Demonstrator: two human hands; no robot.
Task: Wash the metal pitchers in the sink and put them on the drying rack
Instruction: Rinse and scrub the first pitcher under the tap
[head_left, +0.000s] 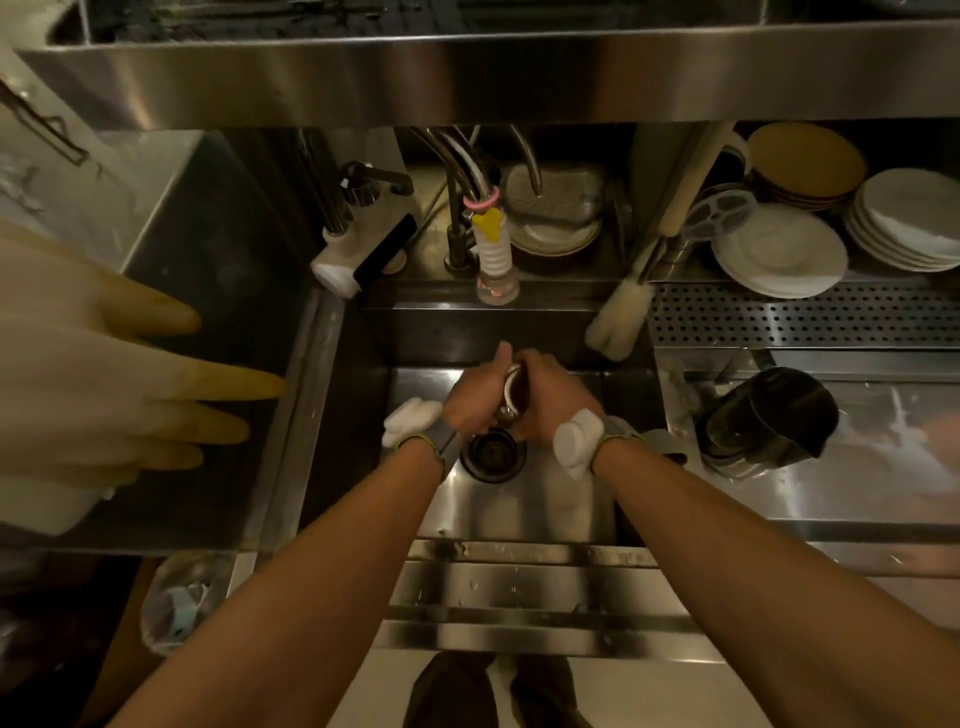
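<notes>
Scene: a person stands at a stainless-steel sink (519, 499), both bare forearms reaching over the basin
Small pitcher: a small metal pitcher (511, 392) is held above the drain (491, 456), its dark mouth turned toward the camera, clasped between the two hands
Left hand: the left hand (474, 400) grips the pitcher from its left side, fingers curled round it, thumb sticking up
Right hand: the right hand (546, 397) closes round the pitcher from the right, fingers bent over the rim
Large pitcher: a larger metal pitcher (769, 415) sits on the wet counter (883, 467) right of the basin, well apart from the hands; upright or tipped cannot be told
Drying rack: the perforated rack (805, 317) lies behind that counter, with stacked white plates (779, 249) just beyond it
Tap: a tap (491, 244) with a white-and-yellow nozzle hangs over the back of the basin
Left edge: a pale rubber glove (104, 374) looms close to the camera
</notes>
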